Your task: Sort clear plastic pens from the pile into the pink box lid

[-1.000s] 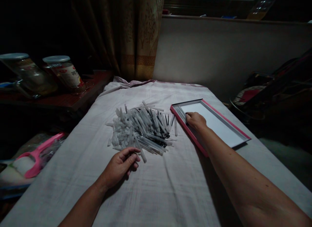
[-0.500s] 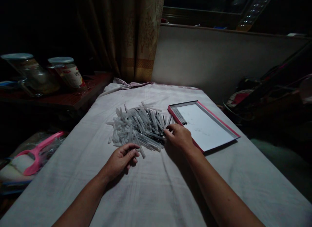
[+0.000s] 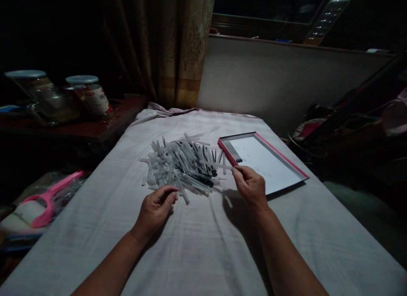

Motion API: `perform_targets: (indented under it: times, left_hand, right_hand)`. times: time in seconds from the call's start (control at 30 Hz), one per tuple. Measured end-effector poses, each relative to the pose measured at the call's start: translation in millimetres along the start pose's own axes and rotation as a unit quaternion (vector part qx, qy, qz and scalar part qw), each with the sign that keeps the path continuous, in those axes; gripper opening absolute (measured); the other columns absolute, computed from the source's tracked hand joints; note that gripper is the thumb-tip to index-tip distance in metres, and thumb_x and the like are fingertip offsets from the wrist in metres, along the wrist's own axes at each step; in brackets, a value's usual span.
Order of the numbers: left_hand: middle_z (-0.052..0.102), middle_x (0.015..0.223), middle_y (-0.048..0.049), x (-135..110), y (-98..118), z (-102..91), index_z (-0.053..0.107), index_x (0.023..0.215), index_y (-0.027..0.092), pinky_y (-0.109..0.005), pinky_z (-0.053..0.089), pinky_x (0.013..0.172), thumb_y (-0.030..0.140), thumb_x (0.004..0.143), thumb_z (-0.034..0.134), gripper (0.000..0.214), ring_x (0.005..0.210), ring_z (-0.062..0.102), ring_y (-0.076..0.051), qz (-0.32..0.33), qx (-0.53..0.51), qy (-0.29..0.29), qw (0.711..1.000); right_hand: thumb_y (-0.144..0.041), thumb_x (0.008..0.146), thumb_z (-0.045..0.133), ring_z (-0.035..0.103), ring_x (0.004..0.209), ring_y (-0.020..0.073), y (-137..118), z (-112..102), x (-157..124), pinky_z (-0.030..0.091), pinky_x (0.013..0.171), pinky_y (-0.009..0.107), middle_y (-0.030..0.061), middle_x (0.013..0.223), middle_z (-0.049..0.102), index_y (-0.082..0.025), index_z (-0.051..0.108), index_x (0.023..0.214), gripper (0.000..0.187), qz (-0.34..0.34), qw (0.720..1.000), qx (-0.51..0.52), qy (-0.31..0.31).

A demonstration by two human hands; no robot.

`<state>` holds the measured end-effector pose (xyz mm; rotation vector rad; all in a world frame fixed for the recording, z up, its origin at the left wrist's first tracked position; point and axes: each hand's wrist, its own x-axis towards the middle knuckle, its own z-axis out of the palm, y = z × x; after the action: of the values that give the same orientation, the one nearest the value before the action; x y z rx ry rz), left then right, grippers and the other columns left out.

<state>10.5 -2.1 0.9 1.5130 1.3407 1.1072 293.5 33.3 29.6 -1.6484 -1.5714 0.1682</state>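
A loose pile of clear plastic pens with dark tips lies in the middle of a white cloth-covered table. My left hand rests at the pile's near edge, fingers curled and touching one pen. My right hand is raised just right of the pile and pinches a single pen that points left toward the heap. Behind that hand sits a shallow red-rimmed box lid with a white inside, and a few pens lie in a row along its left edge.
A dark wooden shelf at the left carries two lidded jars. Below it lies a pink-handled tool on bagged items. A curtain and a pale wall stand behind the table. Dark clutter fills the right side.
My right hand left the box lid, came back to the pile and now lifts a pen from it. My left hand has stayed at the pile's near edge.
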Motion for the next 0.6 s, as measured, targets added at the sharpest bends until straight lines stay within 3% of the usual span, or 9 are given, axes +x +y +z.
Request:
perform_targets:
  times: [0.03,0.1,0.2,0.33,0.43,0.5,0.6]
  left_hand:
    - [0.07,0.088,-0.0061,-1,1,-1.0,0.068,0.1,0.02,-0.031,0.055,0.072,0.044,0.087,0.061,0.028,0.078,0.066,-0.018,0.081,0.063,0.034,0.994]
    - [0.07,0.106,-0.0089,-3,4,-2.3,0.067,0.109,0.021,-0.038,0.051,0.091,0.036,0.089,0.06,0.026,0.1,0.065,-0.023,0.226,0.176,0.073,0.955]
    - [0.068,0.12,-0.0109,-3,6,-1.2,0.062,0.123,0.022,-0.045,0.044,0.102,0.034,0.092,0.057,0.033,0.112,0.061,-0.026,0.326,0.286,0.046,0.9]
    - [0.075,0.097,-0.0072,-3,-2,2.1,0.066,0.112,0.02,-0.039,0.05,0.087,0.031,0.098,0.047,0.026,0.086,0.069,-0.021,0.321,0.344,-0.039,0.882]
    - [0.076,0.094,-0.0082,-4,-9,1.8,0.069,0.105,0.019,-0.034,0.054,0.075,0.033,0.099,0.045,0.029,0.081,0.071,-0.022,0.282,0.345,-0.036,0.894]
    - [0.076,0.096,-0.0082,-4,-11,1.1,0.069,0.107,0.019,-0.033,0.055,0.077,0.034,0.098,0.045,0.03,0.084,0.072,-0.022,0.262,0.333,-0.03,0.906]
    - [0.076,0.104,-0.0077,-4,-10,0.7,0.067,0.114,0.021,-0.031,0.056,0.083,0.035,0.098,0.044,0.031,0.093,0.072,-0.021,0.244,0.307,-0.037,0.919]
  right_hand:
    - [-0.035,0.086,0.05,0.065,0.07,0.0196,-3,-2,-5,0.05,0.069,0.029,0.0062,0.076,0.072,-0.022,0.071,0.078,0.026,-0.016,0.999,0.043,-0.016]
    - [-0.034,0.085,0.052,0.063,0.065,0.0183,-12,-1,-15,0.05,0.064,0.028,0.0045,0.071,0.07,-0.022,0.069,0.075,0.023,-0.056,0.989,0.12,-0.072]
    - [-0.028,0.085,0.055,0.063,0.064,0.0167,-29,9,-30,0.049,0.062,0.027,0.0036,0.069,0.068,-0.021,0.07,0.074,0.02,-0.114,0.965,0.177,-0.155]
    - [-0.029,0.086,0.057,0.065,0.067,0.0165,-33,22,-33,0.05,0.064,0.027,0.0034,0.072,0.071,-0.02,0.073,0.08,0.02,-0.115,0.947,0.199,-0.224]
    - [-0.032,0.089,0.055,0.068,0.077,0.0187,-17,25,-21,0.052,0.071,0.029,0.0061,0.082,0.074,-0.019,0.075,0.087,0.024,-0.076,0.962,0.164,-0.206]
    - [-0.028,0.091,0.054,0.069,0.085,0.02,-4,24,-9,0.051,0.077,0.03,0.0082,0.091,0.075,-0.018,0.076,0.092,0.025,-0.053,0.98,0.082,-0.171]
    - [-0.023,0.088,0.059,0.068,0.086,0.0194,8,24,6,0.049,0.076,0.028,0.007,0.097,0.073,-0.022,0.077,0.1,0.021,-0.046,0.974,-0.07,-0.21]
